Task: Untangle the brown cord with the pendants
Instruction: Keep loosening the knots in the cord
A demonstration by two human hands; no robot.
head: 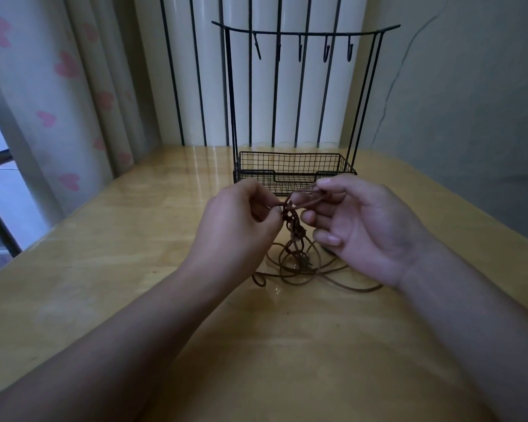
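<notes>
Brown cord (290, 220), knotted tangle raised, loose loops trailing on table, pendants indistinct

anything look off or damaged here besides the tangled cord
Yes: a long dark crack runs down the wall right of the wire rack. The brown cord is knotted between the left hand and right hand.

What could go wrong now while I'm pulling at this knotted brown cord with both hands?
Pulling the left hand and right hand apart could tighten the knot in the brown cord rather than loosen it. The loose loops trailing on the table might catch each other as the cord lifts. The small pendant among them could snag a loop.
</notes>
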